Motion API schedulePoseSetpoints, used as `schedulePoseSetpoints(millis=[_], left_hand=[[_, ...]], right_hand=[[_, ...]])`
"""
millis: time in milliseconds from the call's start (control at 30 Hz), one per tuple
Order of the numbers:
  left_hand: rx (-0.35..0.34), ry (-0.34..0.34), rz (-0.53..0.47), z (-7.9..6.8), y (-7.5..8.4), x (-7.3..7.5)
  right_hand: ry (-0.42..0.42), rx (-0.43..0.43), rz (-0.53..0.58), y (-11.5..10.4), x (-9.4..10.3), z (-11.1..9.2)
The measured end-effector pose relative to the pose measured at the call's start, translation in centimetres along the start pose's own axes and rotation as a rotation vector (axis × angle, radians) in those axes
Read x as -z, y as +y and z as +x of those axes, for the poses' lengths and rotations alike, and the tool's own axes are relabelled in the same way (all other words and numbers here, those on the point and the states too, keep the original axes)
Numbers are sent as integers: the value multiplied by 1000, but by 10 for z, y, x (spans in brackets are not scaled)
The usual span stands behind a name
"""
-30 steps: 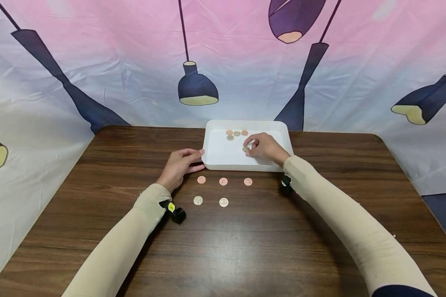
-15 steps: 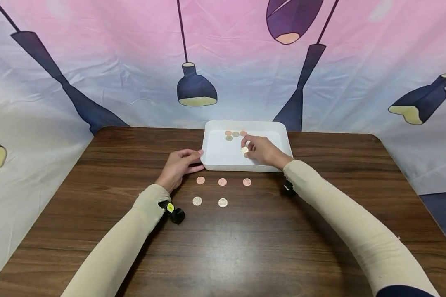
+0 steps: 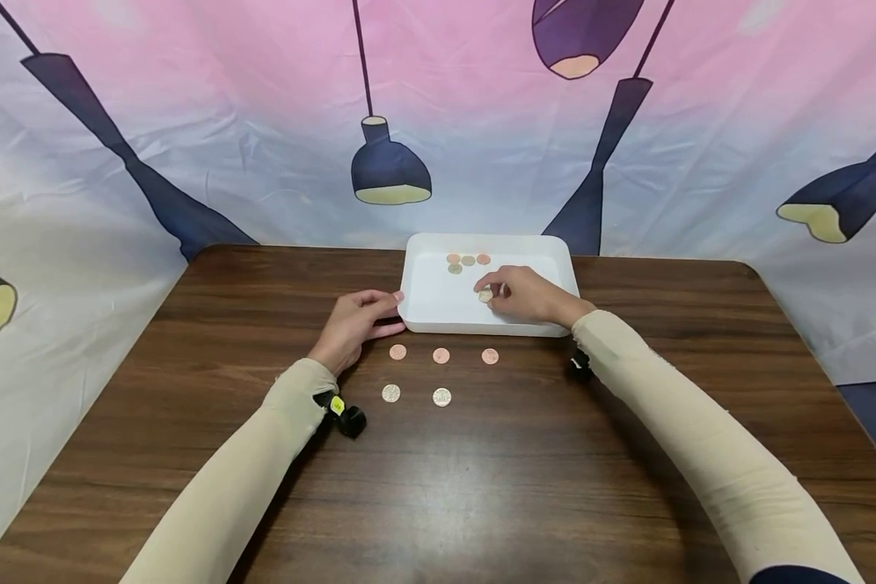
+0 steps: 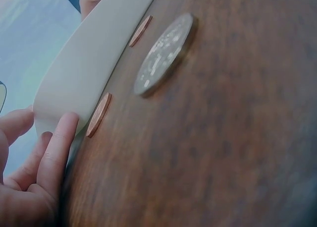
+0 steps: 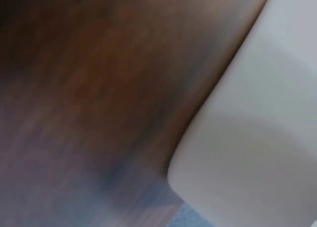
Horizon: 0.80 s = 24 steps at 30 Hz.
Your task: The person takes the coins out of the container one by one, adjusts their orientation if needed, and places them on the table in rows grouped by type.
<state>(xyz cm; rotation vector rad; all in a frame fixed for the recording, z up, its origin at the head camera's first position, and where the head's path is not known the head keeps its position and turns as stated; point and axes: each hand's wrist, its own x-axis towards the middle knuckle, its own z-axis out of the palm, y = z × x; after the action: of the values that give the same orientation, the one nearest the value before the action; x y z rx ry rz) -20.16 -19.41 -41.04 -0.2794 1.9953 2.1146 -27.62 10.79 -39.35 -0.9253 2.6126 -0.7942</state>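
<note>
The left hand [image 3: 346, 328] rests nearly straight fingers against the near-left corner of the white tray [image 3: 434, 308]. On the table [image 3: 482, 487], from just in front of those fingertips and stretching right, lie three copper coins [image 3: 441, 355], with two silver coins [image 3: 441, 397] nearer the person. Four more coins [image 3: 468, 260] lie in the tray, beyond the other hand's fingertips. The right hand [image 3: 526, 293] pinches a pale coin [image 3: 485, 296] between thumb and finger, within the tray; whether it touches the bottom cannot be told.
</note>
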Motion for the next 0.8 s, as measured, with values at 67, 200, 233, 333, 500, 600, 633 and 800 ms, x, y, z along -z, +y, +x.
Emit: schedulePoseSetpoints(millis=[67,200,233,333,500,600,633,800], left_hand=[[2,1,-1,0,2,-1],[9,2,-2,-2,3,-1],[8,2,-2,-2,3,-1],[0,1,-6,-2,2,0],[-22,-10,-8,-3,0,1],[-29,-30,-16,-4,0,1],[-29,-39,-20,-5,0,1],[-23,-67,-25,-5,2,3]], right_hand=[[-4,1,8,2,2,0],[5,-1,8,1,4,-2],[11,-1,5,1,4,-3],[42,-2,-16,0,6,-6],[113,12,-45,-4,11,-18],[167,20,-45,-9,15,-30],[185,21,-44,-11,16,-34],[265,16,-21,-25,18,-57]])
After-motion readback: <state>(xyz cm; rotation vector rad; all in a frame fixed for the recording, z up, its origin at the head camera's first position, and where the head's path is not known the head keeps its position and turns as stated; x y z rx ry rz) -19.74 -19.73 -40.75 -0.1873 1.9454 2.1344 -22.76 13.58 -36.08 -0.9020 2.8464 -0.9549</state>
